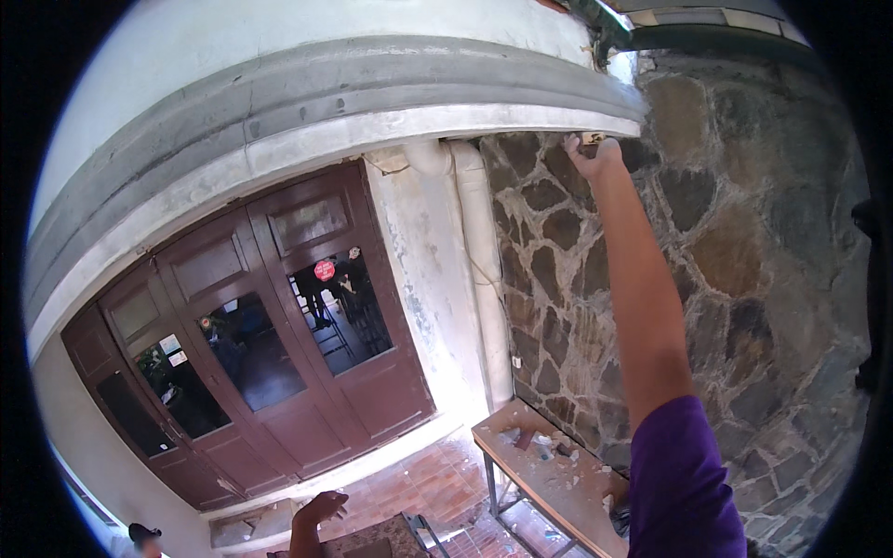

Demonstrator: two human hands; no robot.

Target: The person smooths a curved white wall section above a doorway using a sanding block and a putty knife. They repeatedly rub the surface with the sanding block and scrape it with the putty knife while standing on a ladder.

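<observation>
My right hand (595, 160) is raised high at the far right end of the grey and white ledge (419, 119). Its fingers are closed around a small yellowish block-like piece (593, 139), held against the ledge's underside; its exact kind is too small to make out. A purple sleeve covers that upper arm. Low in the view, my left hand (324, 509) hovers over a worn, speckled board-like surface (377, 538), holding nothing, its fingers loosely bent and apart.
A wooden table (530, 465) strewn with rubble stands by the stone wall (735, 232). White drainpipes (479, 251) run down beside brown panelled doors (307, 298). Part of a metal frame (428, 535) shows below. A person in a dark cap (144, 535) is at the lower left.
</observation>
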